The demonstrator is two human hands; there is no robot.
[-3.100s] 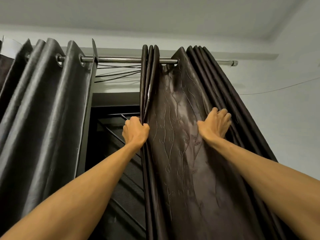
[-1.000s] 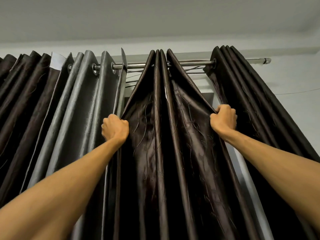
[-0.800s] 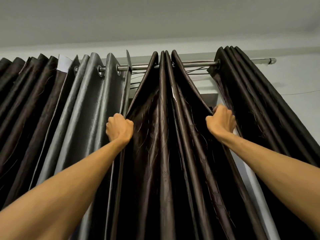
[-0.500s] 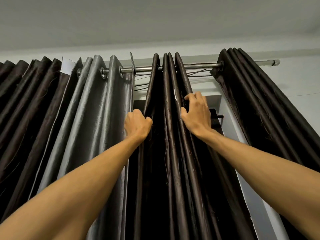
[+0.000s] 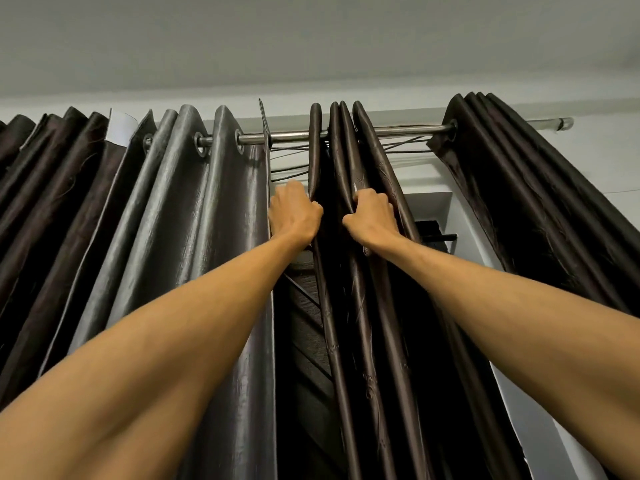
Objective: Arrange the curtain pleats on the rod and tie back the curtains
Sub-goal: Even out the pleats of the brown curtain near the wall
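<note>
At nine o'clock in the view a grey curtain (image 5: 207,254) is hanging from the rod (image 5: 291,136), which is running across at twelve o'clock. Beside it, the left hand (image 5: 295,213) is gripping the leftmost fold of the bunched dark brown pleats (image 5: 343,157), fingers curled round its edge, while the right hand (image 5: 371,216), at three o'clock from the left one, is clutching the bunch's right-hand folds. At two o'clock another gathered dark curtain (image 5: 512,188) is hanging apart from them.

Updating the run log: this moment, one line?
left hand: grips left pleat | right hand: grips right pleats | middle bunch: gathered on rod
</note>
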